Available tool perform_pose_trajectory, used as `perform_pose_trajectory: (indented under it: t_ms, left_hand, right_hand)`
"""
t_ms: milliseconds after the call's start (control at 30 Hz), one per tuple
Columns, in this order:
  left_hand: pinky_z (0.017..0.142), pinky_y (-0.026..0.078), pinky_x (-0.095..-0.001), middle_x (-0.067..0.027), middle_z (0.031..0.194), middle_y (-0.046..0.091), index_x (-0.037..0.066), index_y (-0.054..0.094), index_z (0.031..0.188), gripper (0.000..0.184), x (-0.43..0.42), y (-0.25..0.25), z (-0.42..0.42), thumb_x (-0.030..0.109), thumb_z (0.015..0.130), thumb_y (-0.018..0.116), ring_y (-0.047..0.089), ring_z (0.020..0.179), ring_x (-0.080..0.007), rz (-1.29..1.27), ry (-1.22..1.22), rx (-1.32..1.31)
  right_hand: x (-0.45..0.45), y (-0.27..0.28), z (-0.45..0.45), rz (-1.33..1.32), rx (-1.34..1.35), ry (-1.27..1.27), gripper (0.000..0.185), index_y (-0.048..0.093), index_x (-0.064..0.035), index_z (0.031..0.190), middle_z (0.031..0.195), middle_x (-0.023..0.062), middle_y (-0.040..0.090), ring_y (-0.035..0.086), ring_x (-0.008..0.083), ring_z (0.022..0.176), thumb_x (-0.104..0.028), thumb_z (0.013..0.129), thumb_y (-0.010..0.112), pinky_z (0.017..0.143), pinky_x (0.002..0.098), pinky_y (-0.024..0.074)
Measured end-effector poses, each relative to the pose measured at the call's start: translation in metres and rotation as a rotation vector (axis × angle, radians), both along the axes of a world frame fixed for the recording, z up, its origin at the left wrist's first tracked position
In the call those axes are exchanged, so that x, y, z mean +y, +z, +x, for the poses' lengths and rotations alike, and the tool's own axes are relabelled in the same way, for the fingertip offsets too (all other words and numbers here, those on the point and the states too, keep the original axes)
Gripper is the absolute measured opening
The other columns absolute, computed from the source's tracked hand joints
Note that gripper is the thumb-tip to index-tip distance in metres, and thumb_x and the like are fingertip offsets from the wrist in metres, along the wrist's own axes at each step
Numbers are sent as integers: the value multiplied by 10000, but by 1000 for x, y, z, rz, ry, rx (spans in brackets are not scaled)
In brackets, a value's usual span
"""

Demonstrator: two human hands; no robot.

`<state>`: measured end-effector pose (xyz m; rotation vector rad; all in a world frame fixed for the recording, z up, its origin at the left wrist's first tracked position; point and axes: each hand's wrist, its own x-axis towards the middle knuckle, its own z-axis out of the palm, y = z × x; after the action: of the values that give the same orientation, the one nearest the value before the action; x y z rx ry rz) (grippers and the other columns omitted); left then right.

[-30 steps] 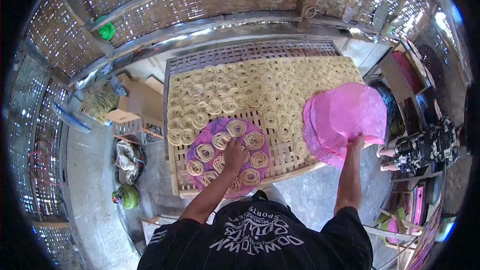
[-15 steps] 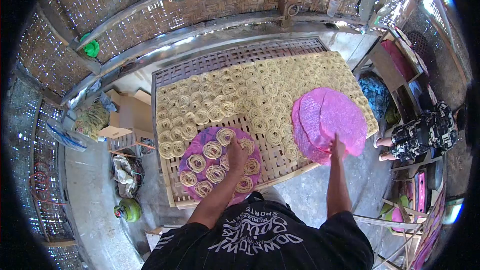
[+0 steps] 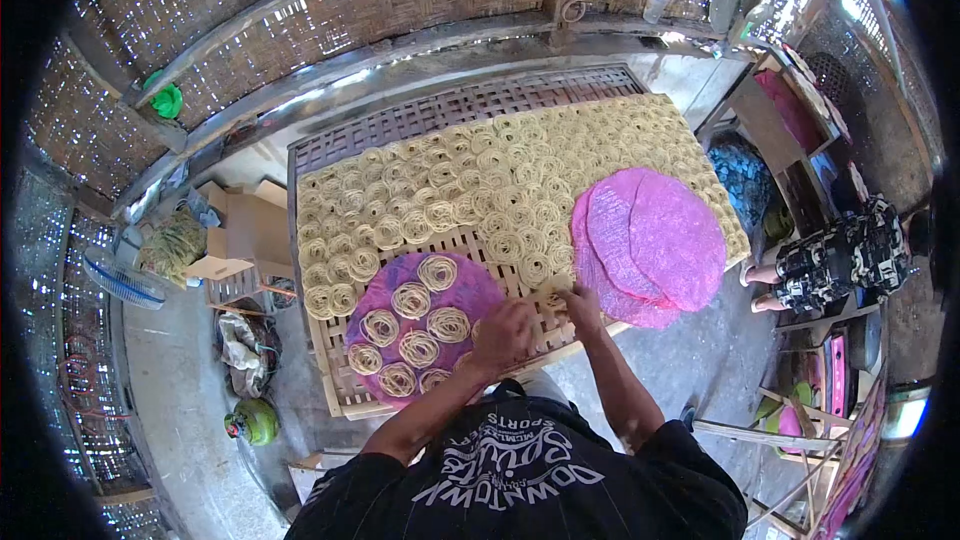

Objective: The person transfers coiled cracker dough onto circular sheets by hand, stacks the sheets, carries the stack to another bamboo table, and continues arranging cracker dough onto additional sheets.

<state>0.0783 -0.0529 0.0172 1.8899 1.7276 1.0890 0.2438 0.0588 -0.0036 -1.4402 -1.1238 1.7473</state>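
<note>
Rows of pale noodle-like coils (image 3: 430,180) cover much of a woven bamboo rack (image 3: 468,245). On the rack's near left lies a round purple-pink mat (image 3: 395,280) bearing several looser coils (image 3: 419,348). My left hand (image 3: 503,338) is closed at this mat's right edge; what its fingers hold is hidden. My right hand (image 3: 581,312) has its fingers pressed together at a pale coil (image 3: 547,296) over the bare slats, between the two sets of mats. Stacked pink round mats (image 3: 660,240) overlap at the rack's right, just beyond my right hand.
A person in patterned clothing (image 3: 840,255) is at the right. Wooden shelving (image 3: 770,125) stands behind them. To the left are a cardboard box (image 3: 245,230), a blue fan (image 3: 125,278) and a green gas cylinder (image 3: 252,422). A woven wall (image 3: 400,10) runs behind the rack.
My right hand has let go of the pink mats and moved left to a pale coil. The top pink mat now lies flat. My left hand has moved right from the purple-pink mat's coils.
</note>
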Motion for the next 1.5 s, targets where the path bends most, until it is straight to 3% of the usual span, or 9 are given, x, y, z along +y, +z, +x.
perform_pose_trajectory:
  t_ms: [200,433,733,867,1033,1133,1167,1400,1500]
  left_hand:
    - [910,434,-458,-172,1092,569,-5,625,1033,310,-24,-23,-44,160,771,622,527,1062,-347,-78,124,380]
    - [894,427,-461,-152,1045,574,31,633,978,267,-20,-22,-40,163,746,630,528,1029,-331,-200,83,467]
    - [817,458,-482,-184,965,621,32,631,895,278,-21,-29,-39,258,743,686,585,944,-352,-174,113,371]
    - [719,487,-467,-180,864,634,39,626,859,262,-32,1,-30,272,759,694,621,768,-363,-351,60,165]
    - [714,513,-436,-149,872,645,64,650,930,200,-49,18,7,195,780,670,632,787,-364,-260,8,-68]
    - [708,519,-421,-138,936,648,69,657,970,213,-51,10,12,151,774,666,632,854,-342,73,-311,-62]
    - [789,508,-424,-127,997,646,66,652,992,233,-57,14,5,131,769,661,618,948,-329,-90,-326,-103]
    - [992,422,-439,-201,1215,556,17,578,1198,444,-67,-23,-78,72,762,640,495,1178,-365,-33,375,533]
    - [1001,415,-454,-206,1209,550,-4,568,1201,449,-76,-35,-101,48,760,635,498,1170,-376,-15,227,498]
  right_hand:
    - [6,-23,6,336,-275,288,288,684,5,1076,902,64,685,595,128,794,-149,839,633,689,302,476]
    - [2,-17,-10,865,-756,281,282,672,-15,996,951,225,653,638,412,868,-219,803,696,728,489,512]
    - [-33,-10,-11,803,-866,203,317,618,-57,1008,913,141,644,652,347,801,-290,812,707,675,458,511]
    - [-81,-4,-18,284,-507,522,467,688,-1,986,833,121,710,676,208,747,-450,904,587,680,385,534]
    - [-105,1,-21,-462,133,178,366,668,-3,983,839,75,675,659,198,736,-348,942,553,645,320,545]
    - [-100,-22,-2,-253,104,95,253,668,-18,965,814,68,659,646,165,738,-257,916,603,643,309,542]
    - [-96,-29,8,-156,100,91,205,666,-1,988,837,68,670,638,155,732,-167,870,640,644,305,532]
    - [-66,-20,60,196,-190,-69,299,655,58,1069,962,107,687,626,180,872,-83,805,646,794,306,488]
    - [-55,-21,71,330,-415,-42,321,656,40,1077,965,142,696,651,218,861,-124,802,646,791,338,500]
